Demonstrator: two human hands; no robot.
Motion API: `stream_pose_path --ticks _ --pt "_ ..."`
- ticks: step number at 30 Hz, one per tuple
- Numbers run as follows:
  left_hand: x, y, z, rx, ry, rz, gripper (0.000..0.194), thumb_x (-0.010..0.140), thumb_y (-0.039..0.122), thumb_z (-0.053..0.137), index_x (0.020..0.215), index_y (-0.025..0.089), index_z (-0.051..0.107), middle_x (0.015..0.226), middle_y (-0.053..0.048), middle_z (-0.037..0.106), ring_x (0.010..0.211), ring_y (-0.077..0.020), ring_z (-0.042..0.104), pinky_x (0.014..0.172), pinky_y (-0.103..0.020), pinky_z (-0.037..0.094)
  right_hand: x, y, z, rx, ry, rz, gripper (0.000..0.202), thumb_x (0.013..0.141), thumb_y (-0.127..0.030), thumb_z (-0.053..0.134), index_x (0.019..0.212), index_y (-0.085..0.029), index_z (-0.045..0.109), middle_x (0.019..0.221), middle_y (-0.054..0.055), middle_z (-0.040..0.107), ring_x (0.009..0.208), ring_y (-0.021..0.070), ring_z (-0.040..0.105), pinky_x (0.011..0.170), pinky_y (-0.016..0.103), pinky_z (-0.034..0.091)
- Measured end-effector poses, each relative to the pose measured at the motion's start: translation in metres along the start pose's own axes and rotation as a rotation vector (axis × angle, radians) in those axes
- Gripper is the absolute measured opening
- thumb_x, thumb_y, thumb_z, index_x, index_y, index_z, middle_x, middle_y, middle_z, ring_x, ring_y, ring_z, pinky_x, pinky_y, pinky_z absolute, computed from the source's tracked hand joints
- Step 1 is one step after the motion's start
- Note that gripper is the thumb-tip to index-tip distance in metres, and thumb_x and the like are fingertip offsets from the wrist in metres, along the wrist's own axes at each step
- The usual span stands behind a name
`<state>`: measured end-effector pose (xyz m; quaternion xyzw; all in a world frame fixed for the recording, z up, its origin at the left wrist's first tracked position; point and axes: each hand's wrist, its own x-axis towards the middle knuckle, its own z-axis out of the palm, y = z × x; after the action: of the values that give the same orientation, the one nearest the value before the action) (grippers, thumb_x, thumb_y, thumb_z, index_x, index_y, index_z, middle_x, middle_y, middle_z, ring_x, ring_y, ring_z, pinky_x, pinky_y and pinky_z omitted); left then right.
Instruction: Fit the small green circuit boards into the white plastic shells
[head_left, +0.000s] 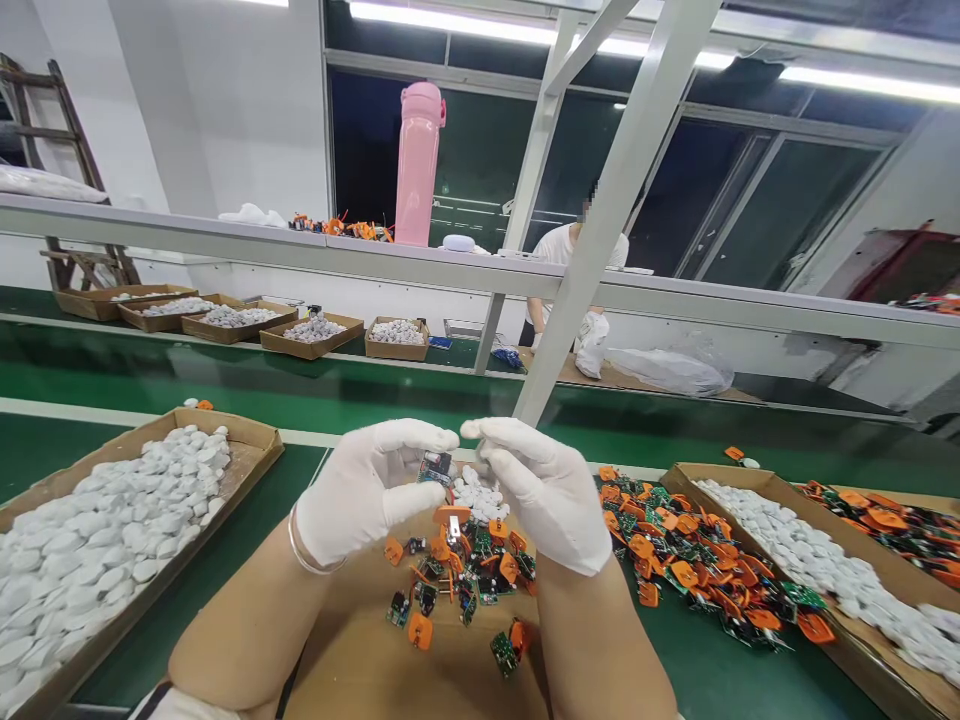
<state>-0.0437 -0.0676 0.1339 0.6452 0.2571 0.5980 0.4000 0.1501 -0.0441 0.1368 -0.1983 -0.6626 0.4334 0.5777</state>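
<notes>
Head view: circuit board [435,468] in left hand [351,498].

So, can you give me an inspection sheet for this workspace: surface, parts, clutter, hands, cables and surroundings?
Surface: brown cardboard sheet over a green work surface.
Parts: orange-and-green circuit boards loose on the cardboard; small white pieces heaped behind them.
Clutter: a heap of similar boards to the right; cardboard trays of white pieces on both sides.
Hands: both white-gloved; left hand holds a small board in its fingers; whether the right hand grips anything, I can't tell.
Cables: no long ones seen; finer leads too small to tell.
Surroundings: shelf with a pink bottle; more trays beyond; a person partly hidden by a metal post.
</notes>
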Motion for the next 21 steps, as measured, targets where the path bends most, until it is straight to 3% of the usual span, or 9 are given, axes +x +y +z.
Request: stream_pose_path --ticks 3,7,10,14,21 --pt "0.0013 -0.0011 -0.0009 0.023 0.008 0.021 0.033 0.066 0.006 0.079 0.094 0.022 0.076 0.102 -0.003 0.075 0.096 -0.0166 0.070 0.087 -0.023 0.058 0.0013 -0.0035 0.0014 0.001 -0.016 0.045 0.025 0.075 -0.027 0.079 0.099 -0.023 0.074 0.087 0.004 0.065 0.071 0.0145 0.061 0.067 0.032 0.057" --pt "0.0017 -0.0027 0.0023 -0.036 0.023 0.020 0.037 0.067 0.003 0.077 0.099 0.021 0.073 0.099 -0.004 0.075 0.091 -0.0162 0.071 0.084 -0.024 0.060 0.0009 -0.0008 0.0024 0.070 -0.001 0.109 0.020 0.076 -0.029 0.079 0.094 -0.021 0.073 0.074 0.002 0.065 0.062 0.0128 0.061 0.058 0.028 0.056" --pt "0.0015 -0.0037 0.0053 -0.051 0.047 0.049 0.035 0.067 0.002 0.077 0.097 0.020 0.073 0.097 -0.003 0.076 0.090 -0.0155 0.072 0.084 -0.023 0.060 0.0002 0.0023 0.0031 0.103 0.032 0.128 0.022 0.075 -0.030 0.080 0.094 -0.021 0.074 0.080 0.005 0.070 0.069 0.0156 0.064 0.061 0.030 0.057" --pt "0.0009 -0.0044 0.0056 -0.070 0.029 0.064 0.037 0.068 0.002 0.075 0.099 0.022 0.073 0.099 -0.003 0.076 0.092 -0.0169 0.071 0.085 -0.026 0.060 0.0002 0.0004 0.0036 0.203 -0.072 0.170 0.033 0.070 -0.031 0.083 0.098 -0.018 0.074 0.089 0.008 0.071 0.076 0.0186 0.065 0.067 0.034 0.058" --pt "-0.0001 -0.0061 0.0005 0.013 -0.013 0.089 0.029 0.069 0.008 0.079 0.095 0.021 0.075 0.095 -0.005 0.075 0.087 -0.0177 0.071 0.084 -0.029 0.060 0.0029 -0.0006 0.0027 0.316 -0.151 0.214 0.026 0.064 -0.025 0.086 0.083 -0.018 0.070 0.065 0.000 0.063 0.053 0.0112 0.053 0.048 0.025 0.045"
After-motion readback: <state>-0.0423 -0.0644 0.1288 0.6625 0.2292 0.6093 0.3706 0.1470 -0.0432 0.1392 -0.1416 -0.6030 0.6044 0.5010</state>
